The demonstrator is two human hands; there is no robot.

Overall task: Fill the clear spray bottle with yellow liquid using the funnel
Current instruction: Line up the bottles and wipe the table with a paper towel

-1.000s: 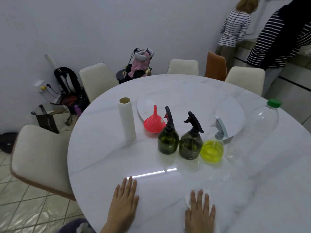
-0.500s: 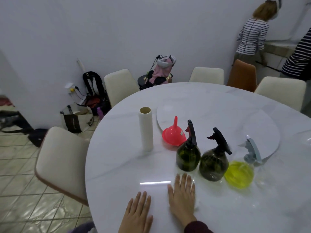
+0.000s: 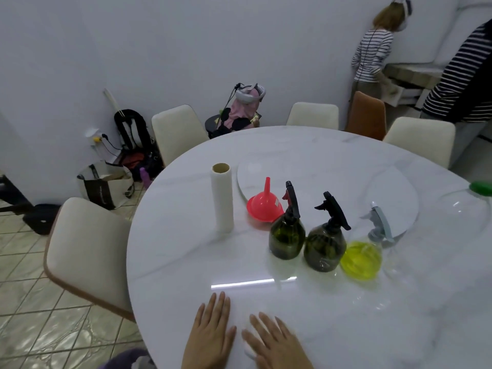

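Left hand (image 3: 210, 332) lies flat at the near edge of the surface (image 3: 186, 262), fingers straight, holding nothing. Right hand (image 3: 274, 342) lies flat beside it, fingers spread, over a white pad. Toward mid-surface, in a row: paper roll (image 3: 222, 198), red funnel (image 3: 265, 206) inverted, two dark green spray bottles (image 3: 287, 239), clear spray bottle (image 3: 362, 258) containing yellow liquid.
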